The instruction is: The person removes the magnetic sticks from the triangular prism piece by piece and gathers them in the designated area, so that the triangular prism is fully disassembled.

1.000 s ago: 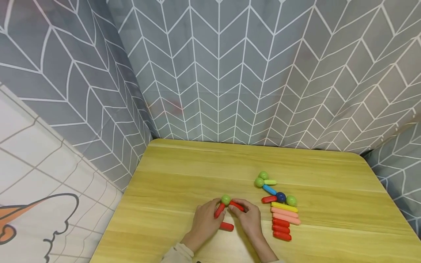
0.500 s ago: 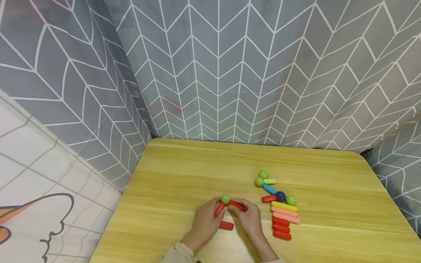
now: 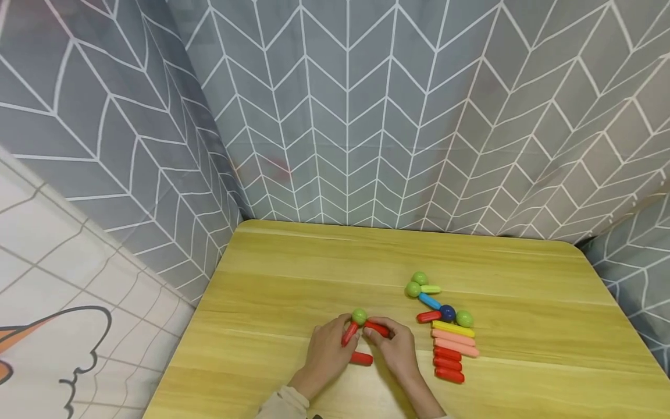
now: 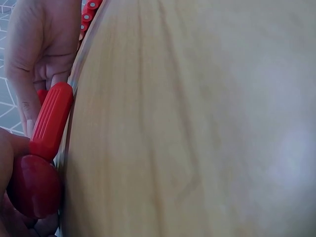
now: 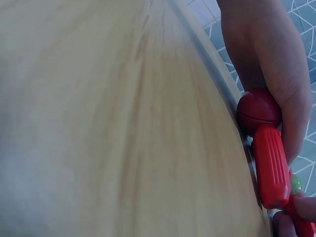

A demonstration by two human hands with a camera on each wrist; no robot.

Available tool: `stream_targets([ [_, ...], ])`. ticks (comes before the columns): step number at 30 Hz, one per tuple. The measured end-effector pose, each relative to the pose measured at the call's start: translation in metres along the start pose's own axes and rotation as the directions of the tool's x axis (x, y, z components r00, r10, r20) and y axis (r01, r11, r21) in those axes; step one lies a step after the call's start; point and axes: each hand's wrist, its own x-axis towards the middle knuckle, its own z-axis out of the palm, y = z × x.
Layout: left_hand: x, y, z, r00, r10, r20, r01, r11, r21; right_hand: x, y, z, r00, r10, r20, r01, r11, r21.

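My left hand [image 3: 325, 352] curls around a red ball [image 4: 35, 186], which it hides in the head view. A red magnetic rod [image 3: 361, 358] sticks out from that ball to the right. Another red rod [image 3: 350, 334] runs from the left fingers up to a green ball [image 3: 359, 316]. On the green ball's other side, my right hand [image 3: 396, 344] pinches a red rod [image 3: 378, 329] between thumb and fingers, its near end at the ball. In the right wrist view, the right fingertips [image 5: 307, 206] hold this rod with the green ball [image 5: 296, 182] behind it.
Right of the hands, a row holds a yellow rod [image 3: 453, 329], pink rods [image 3: 455, 347] and several short red rods [image 3: 448, 364]. Above it lie a dark blue ball [image 3: 447, 313], green balls [image 3: 464, 318], a blue rod [image 3: 429, 301] and a light green rod [image 3: 430, 289]. A patterned curtain [image 3: 345, 116] hangs behind the table.
Both hands keep nearly the same place and hold on the red and green pieces. The head view has shifted very slightly.
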Motion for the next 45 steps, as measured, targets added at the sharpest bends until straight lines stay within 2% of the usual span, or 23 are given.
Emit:
stream_targets([
  [5, -0.001, 0.001, -0.001, 1.000, -0.006, 0.001, 0.006, 1.000, -0.008, -0.002, -0.001, -0.003, 1.000, 0.003, 0.003, -0.003, 1.000, -0.010],
  [11, -0.001, 0.000, 0.000, 1.000, 0.005, -0.003, -0.005, 1.000, -0.010, -0.002, -0.004, -0.013, 0.999, -0.005, -0.034, 0.004, 0.999, -0.031],
  [14, -0.001, 0.000, 0.000, 1.000, 0.005, -0.002, -0.005, 1.000, -0.013, -0.003, -0.007, -0.021, 0.999, -0.009, -0.043, 0.008, 0.999, -0.034],
  [19, -0.001, -0.001, 0.000, 1.000, 0.004, -0.002, -0.004, 1.000, -0.015, -0.005, -0.011, -0.039, 1.000, 0.004, -0.012, -0.004, 1.000, -0.004],
  [21, -0.001, -0.001, 0.000, 1.000, 0.001, -0.001, -0.001, 1.000, -0.018, -0.006, -0.013, -0.048, 1.000, 0.002, -0.017, -0.003, 1.000, -0.027],
  [26, 0.000, -0.001, -0.001, 1.000, -0.004, 0.008, 0.004, 1.000, -0.027, -0.008, -0.013, -0.072, 0.996, -0.038, -0.084, 0.033, 0.998, -0.052],
  [29, 0.000, -0.001, -0.001, 1.000, -0.004, 0.014, 0.005, 1.000, -0.025, -0.009, -0.009, -0.085, 0.990, -0.004, -0.141, 0.001, 1.000, -0.024],
  [32, 0.000, -0.001, -0.002, 1.000, -0.005, 0.015, 0.006, 1.000, -0.023, -0.010, -0.005, -0.099, 0.979, 0.062, -0.196, -0.063, 0.998, 0.000],
  [35, 0.000, -0.001, -0.002, 1.000, -0.004, 0.013, 0.004, 1.000, -0.024, -0.010, -0.001, -0.111, 0.964, 0.144, -0.224, -0.124, 0.987, 0.101],
  [39, 0.000, 0.000, -0.001, 1.000, -0.009, 0.020, 0.010, 1.000, -0.028, -0.011, 0.002, -0.127, 0.938, 0.206, -0.278, -0.145, 0.964, 0.224],
  [41, 0.000, 0.000, -0.001, 1.000, -0.010, 0.020, 0.011, 1.000, -0.026, -0.011, 0.003, -0.134, 0.920, 0.222, -0.323, -0.153, 0.962, 0.227],
  [45, 0.000, -0.001, -0.001, 1.000, -0.008, 0.014, 0.008, 1.000, -0.019, -0.011, 0.007, -0.147, 0.881, 0.215, -0.421, -0.161, 0.974, 0.159],
])
